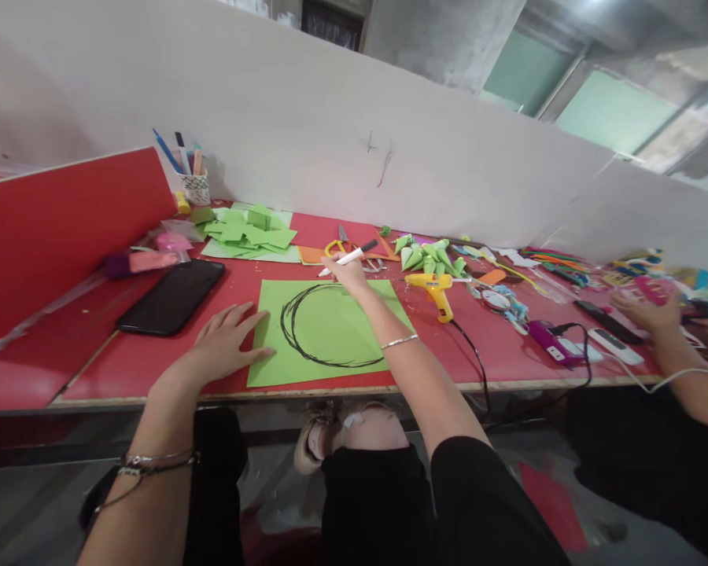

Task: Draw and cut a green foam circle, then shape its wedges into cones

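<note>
A marker (355, 255) is grasped in the fingers of the right hand (347, 273), its white end directed down and to the left near the far edge of the green sheet (342, 326); whether paper is being touched by the tip cannot be told. Nothing is gripped by the left hand (227, 342): its fingers are released and spread, laid over the sheet's left edge. The sheet lies flat close to the near edge of the worktop (501, 358), about midway along it. A black ring (342, 365) has been drawn on it, the line doubled in several strokes on the left and single along the near side. Its right part is covered by the right forearm (418, 362), so closure cannot be confirmed. In outline the drawing is judged well advanced; no cut is seen along the ring, and nothing is found attached inside it. Toward the far edge, cut green pieces (251, 233) are heaped left of the scissors (333, 248), and green cones (428, 255) are gathered to their right. These are judged to be finished parts, left unplaced. A yellow glue gun (436, 292) is laid beside the sheet's far right corner, unheld.
</note>
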Demonstrator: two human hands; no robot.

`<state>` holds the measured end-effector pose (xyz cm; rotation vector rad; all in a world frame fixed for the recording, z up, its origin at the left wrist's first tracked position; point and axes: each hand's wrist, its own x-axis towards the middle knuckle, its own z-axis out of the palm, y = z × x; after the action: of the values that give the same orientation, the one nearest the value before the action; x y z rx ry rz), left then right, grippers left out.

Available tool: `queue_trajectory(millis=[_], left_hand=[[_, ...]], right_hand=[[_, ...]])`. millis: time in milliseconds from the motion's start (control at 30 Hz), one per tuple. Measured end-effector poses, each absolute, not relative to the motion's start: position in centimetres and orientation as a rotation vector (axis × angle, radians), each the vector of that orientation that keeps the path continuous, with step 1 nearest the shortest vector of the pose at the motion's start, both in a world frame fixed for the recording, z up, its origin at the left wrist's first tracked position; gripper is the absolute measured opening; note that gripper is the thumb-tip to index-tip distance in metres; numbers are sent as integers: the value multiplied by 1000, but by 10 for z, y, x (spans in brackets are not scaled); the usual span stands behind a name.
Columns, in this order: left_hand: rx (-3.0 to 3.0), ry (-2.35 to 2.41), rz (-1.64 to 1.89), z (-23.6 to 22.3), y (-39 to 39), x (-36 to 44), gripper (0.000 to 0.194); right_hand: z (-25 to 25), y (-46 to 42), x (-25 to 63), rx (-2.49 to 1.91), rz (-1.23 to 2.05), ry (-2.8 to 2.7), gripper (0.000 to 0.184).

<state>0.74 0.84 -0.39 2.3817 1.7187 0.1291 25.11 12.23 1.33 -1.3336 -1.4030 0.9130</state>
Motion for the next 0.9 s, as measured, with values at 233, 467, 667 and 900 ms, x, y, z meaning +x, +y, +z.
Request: queue_trajectory(millis=[233,467,667,900], left_hand=[[2371,1727,138,-4,7,7,72],[2358,1715,169,-4,6,7,73],[2364,1715,132,-4,7,7,74],[2363,1717,150,-4,7,7,73]], right_hand=[[-1,125,255,-1357,976,-1382,28],[-2,123,255,-1346,889,-1546,28],[-3,124,255,-1304,804,-1697,31],[-2,124,259,-1271,761,-1710,30]])
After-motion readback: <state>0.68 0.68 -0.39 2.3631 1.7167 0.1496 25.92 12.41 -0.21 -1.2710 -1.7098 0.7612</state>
